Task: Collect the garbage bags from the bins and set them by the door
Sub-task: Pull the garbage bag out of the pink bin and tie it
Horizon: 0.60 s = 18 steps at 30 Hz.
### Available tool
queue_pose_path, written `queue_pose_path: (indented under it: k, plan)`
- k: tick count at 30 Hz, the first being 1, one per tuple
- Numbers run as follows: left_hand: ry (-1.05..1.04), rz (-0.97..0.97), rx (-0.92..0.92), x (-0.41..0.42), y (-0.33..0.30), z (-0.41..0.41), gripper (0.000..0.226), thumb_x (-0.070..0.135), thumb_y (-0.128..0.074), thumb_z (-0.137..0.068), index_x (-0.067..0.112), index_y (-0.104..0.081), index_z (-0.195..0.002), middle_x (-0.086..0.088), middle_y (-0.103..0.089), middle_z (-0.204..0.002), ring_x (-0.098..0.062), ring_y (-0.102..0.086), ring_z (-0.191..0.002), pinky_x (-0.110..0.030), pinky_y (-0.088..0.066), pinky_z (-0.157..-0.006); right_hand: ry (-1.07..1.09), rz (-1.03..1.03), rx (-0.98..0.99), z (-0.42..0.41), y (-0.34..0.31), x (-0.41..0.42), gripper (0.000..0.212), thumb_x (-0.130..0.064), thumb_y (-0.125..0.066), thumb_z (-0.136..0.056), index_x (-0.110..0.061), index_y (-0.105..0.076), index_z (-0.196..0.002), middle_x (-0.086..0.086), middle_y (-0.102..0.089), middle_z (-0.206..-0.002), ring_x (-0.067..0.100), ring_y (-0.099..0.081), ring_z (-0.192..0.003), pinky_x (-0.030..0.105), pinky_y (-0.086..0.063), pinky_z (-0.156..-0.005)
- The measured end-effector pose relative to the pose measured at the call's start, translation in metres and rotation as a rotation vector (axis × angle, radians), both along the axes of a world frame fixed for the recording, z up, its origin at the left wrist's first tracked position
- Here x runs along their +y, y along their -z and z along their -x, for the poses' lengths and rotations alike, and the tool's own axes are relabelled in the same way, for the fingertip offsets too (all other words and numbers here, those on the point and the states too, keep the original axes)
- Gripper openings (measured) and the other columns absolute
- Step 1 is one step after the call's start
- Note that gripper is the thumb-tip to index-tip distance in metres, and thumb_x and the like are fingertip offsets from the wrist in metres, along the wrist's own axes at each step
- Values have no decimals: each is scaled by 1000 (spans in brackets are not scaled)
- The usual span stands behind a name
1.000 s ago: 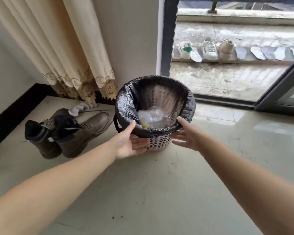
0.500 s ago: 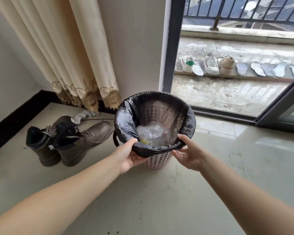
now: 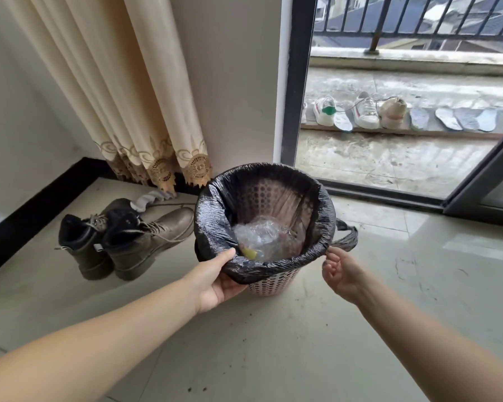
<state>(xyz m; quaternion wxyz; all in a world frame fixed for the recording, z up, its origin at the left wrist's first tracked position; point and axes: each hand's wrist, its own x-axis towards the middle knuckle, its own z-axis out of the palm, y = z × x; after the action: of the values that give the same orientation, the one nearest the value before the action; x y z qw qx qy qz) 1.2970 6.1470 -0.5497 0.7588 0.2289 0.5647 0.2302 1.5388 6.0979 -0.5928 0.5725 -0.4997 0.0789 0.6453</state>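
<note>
From the head camera, looking down at the floor (image 3: 302,338), a small pink perforated bin (image 3: 269,284) stands on the pale glossy tiles close to the open sliding door (image 3: 482,195). A black garbage bag (image 3: 212,227) lines it, with its edge folded out and down over the rim all the way round. Inside lies crumpled clear plastic (image 3: 262,239) with a small yellow scrap (image 3: 249,253) at its near side.

The left hand (image 3: 215,281) grips the folded edge of the bag at the near left of the rim, thumb lying on top of the black film and the fingers curled beneath it. The right hand (image 3: 341,269) is at the near right of the rim, its fingertips pinching the bag's edge just where a loose black handle loop (image 3: 346,237) trails out to the right of the bin. Both forearms reach in from the bottom corners of the view.

To the left of the bin a pair of brown lace-up boots (image 3: 128,239) stands on the floor, toes pointing toward the wall, with a grey sock (image 3: 150,198) behind them. A cream curtain (image 3: 122,91) with a lace hem hangs above, by the dark skirting.

Beyond the door frame, on the balcony ledge (image 3: 389,132), white sneakers (image 3: 325,113) are propped in a row, one with a green heel patch, next to several loose insoles (image 3: 447,118). A dark railing (image 3: 418,18) runs along the top. No lettering or brand mark on the shoes, boots or bin is sharp enough to read.
</note>
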Motion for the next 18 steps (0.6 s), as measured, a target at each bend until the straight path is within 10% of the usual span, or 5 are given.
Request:
queue_pose_path:
  k: [7,12,18]
  plan:
    - [-213,-69,18,-5,-10,-15,18,14,-48,-97,9,-55,-81,-5,-65,-46,-13,-62,-37,-26,-54,-42,-122,77,-155,11,-1,2,29,-31,-62,-87,-6,-52,-96,12,-50,-104,22,-53,-104,42,-57,-75]
    - [-344,-100,20,-2,-20,-20,7,2,-49,-93,4,-55,-93,-9,-61,-74,-16,-60,-57,-25,-55,-40,-25,93,-87,25,-12,11,23,-17,-56,-91,-9,-50,-70,0,-56,-41,5,-50,-32,12,-46,-36]
    - [-439,-207,67,14,-25,-14,17,2,-48,-92,7,-45,-76,-6,-48,-68,-15,-51,-56,-30,-55,-51,-29,26,-282,10,-21,19,26,-8,-45,-91,-16,-41,-67,-9,-32,-30,1,-28,-24,10,-31,-31]
